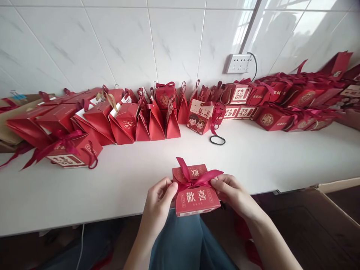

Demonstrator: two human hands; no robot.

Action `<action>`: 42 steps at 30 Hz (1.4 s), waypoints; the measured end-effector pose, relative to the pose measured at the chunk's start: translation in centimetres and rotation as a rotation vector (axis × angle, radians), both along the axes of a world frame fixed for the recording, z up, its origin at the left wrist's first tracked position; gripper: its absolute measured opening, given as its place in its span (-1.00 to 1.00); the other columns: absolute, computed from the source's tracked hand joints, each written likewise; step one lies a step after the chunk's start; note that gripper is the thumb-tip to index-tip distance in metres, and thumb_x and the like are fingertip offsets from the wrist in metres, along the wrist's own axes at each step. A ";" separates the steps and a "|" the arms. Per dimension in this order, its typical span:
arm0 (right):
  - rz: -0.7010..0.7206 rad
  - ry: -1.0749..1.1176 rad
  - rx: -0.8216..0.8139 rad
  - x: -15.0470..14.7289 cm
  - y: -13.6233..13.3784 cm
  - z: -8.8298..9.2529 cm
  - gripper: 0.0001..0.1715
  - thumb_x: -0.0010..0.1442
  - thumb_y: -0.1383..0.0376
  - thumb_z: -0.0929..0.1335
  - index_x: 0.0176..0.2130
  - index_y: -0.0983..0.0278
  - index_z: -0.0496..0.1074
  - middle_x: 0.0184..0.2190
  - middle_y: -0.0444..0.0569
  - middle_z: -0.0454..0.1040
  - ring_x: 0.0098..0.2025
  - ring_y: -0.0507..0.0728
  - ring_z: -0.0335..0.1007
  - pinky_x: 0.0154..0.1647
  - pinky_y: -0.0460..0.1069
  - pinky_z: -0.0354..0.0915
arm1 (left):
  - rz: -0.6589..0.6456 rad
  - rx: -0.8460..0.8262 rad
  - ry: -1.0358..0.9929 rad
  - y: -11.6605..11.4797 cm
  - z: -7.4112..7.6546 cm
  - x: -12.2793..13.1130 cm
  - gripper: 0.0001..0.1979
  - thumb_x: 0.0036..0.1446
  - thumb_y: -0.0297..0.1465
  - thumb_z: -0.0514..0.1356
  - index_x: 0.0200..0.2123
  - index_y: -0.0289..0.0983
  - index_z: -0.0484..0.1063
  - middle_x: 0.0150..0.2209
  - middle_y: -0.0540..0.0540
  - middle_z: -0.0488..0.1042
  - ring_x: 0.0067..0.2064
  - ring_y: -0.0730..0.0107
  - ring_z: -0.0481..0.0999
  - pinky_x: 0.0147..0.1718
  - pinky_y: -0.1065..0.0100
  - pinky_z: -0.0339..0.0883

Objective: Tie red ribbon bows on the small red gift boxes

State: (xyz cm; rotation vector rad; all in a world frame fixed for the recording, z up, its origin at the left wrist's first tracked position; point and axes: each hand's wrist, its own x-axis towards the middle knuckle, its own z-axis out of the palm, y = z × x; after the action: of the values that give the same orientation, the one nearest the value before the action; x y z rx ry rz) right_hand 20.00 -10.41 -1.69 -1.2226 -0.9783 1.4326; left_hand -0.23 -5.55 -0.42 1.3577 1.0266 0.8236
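Observation:
A red gift box (194,200) with gold Chinese characters lies at the table's front edge, over my lap. A crimson ribbon (194,183) is tied in a bow across its top, with one tail pointing up and another to the right. My left hand (161,197) is closed at the bow's left side, thumb against the fingers beside the box. On the other side, my right hand (229,187) pinches the ribbon's right part between thumb and fingers. The fingertips partly cover the ribbon's ends on both sides.
Red gift boxes (157,120) stand in a row along the tiled wall. More ribboned boxes (275,118) are stacked at right. One ribboned box (74,150) sits front left. A black elastic band (217,140) lies on the white table (126,176). A cardboard box (317,202) is at lower right.

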 end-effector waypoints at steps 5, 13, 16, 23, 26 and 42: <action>-0.058 -0.046 0.125 0.8 0.4 0.5 -0.52 0.08 -0.09 0.37 -0.46 0.28 0.33 -0.56 -0.16 0.22 -0.51 -0.01 0.06 -0.47 -0.07 0.04 | 0.290 0.544 0.220 -0.2 0.8 0.0 -0.91 0.14 -0.33 0.13 -0.37 -0.21 0.29 -0.39 -0.01 0.29 -0.31 0.36 0.31 -0.31 0.38 0.21; -0.122 -0.293 0.246 0.2 3.0 4.6 -0.67 0.16 0.08 0.33 -0.46 0.28 0.35 -0.54 -0.14 0.32 -0.48 0.01 0.19 -0.43 -0.06 0.16 | -0.020 0.960 0.460 0.4 2.7 1.8 -0.89 0.19 -0.50 0.10 -0.27 -0.23 0.41 -0.24 -0.07 0.40 -0.13 0.33 0.38 -0.06 0.27 0.24; -0.050 -0.368 0.250 -0.1 4.1 5.4 -0.70 0.19 0.13 0.30 -0.46 0.28 0.34 -0.54 -0.14 0.35 -0.49 0.01 0.25 -0.43 -0.07 0.18 | -0.072 0.896 0.450 0.4 2.5 1.7 -0.87 0.22 -0.49 0.08 -0.24 -0.21 0.40 -0.20 -0.07 0.39 -0.08 0.33 0.38 -0.05 0.28 0.26; 0.030 -0.512 0.166 -0.2 7.2 3.7 -0.69 0.12 0.14 0.31 -0.53 0.28 0.33 -0.62 -0.20 0.25 -0.57 -0.02 0.12 -0.54 -0.09 0.07 | -0.175 0.807 0.513 0.5 2.6 1.4 -0.74 0.27 -0.45 0.00 -0.08 -0.08 0.42 0.00 -0.08 0.33 0.12 0.26 0.29 0.08 0.17 0.25; -0.014 -0.519 0.155 0.3 7.6 2.7 -0.69 0.10 0.11 0.30 -0.52 0.28 0.35 -0.57 -0.18 0.28 -0.52 0.00 0.13 -0.48 -0.07 0.11 | -0.193 0.748 0.556 0.6 2.8 1.5 -0.70 0.27 -0.41 -0.02 -0.04 -0.07 0.43 0.12 -0.09 0.30 0.19 0.18 0.25 0.15 0.06 0.19; -0.094 -0.245 0.133 -0.8 -0.5 2.0 -0.45 0.21 -0.05 0.26 -0.58 0.26 0.15 -0.61 -0.21 0.08 -0.54 -0.02 -0.04 -0.51 -0.08 -0.01 | -0.288 0.572 0.635 1.8 2.8 1.1 -0.55 0.23 -0.28 -0.03 0.19 -0.06 0.23 0.26 -0.07 0.17 0.31 0.12 0.04 0.25 -0.04 -0.04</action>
State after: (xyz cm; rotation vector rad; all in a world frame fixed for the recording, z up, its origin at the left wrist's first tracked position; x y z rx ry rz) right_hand 19.20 -10.91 0.34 -1.3469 -1.1470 1.1444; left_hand 0.92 -3.74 2.41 2.2936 1.0644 0.4808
